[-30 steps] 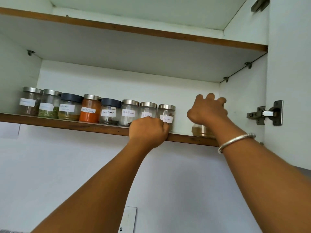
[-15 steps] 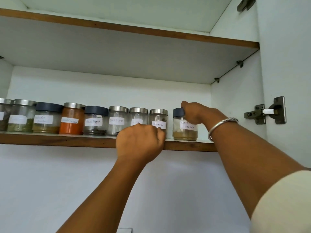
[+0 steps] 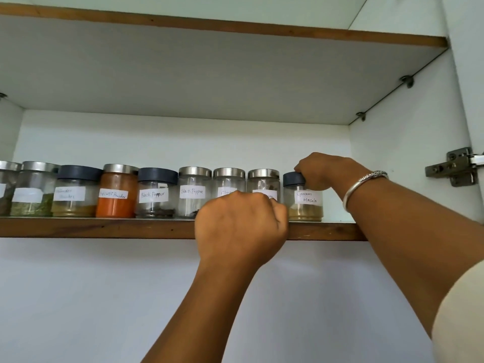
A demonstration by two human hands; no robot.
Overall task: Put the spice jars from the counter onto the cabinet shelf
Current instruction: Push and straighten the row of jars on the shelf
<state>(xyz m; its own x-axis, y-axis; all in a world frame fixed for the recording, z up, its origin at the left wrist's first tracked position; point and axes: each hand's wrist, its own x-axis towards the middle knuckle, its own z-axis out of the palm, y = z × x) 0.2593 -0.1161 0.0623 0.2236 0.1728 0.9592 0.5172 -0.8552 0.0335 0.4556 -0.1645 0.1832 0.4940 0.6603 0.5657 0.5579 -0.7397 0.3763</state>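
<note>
Several labelled glass spice jars stand in a row on the wooden-edged cabinet shelf. At the right end of the row is the Garam Masala jar, with a dark lid and tan powder; it rests upright on the shelf. My right hand grips its lid from the right and above. My left hand is a closed fist over the shelf's front edge, hiding the lower parts of the cloves jar and the jar next to it. An orange chilli powder jar stands further left.
An upper shelf spans the cabinet above. The cabinet's right wall is just right of the Garam Masala jar, with a metal door hinge on the open door. White wall lies below the shelf.
My right hand has set the Garam Masala jar down at the right end of the row and shifted to its lid. The view has moved closer and right. My left fist stays at the shelf edge.
</note>
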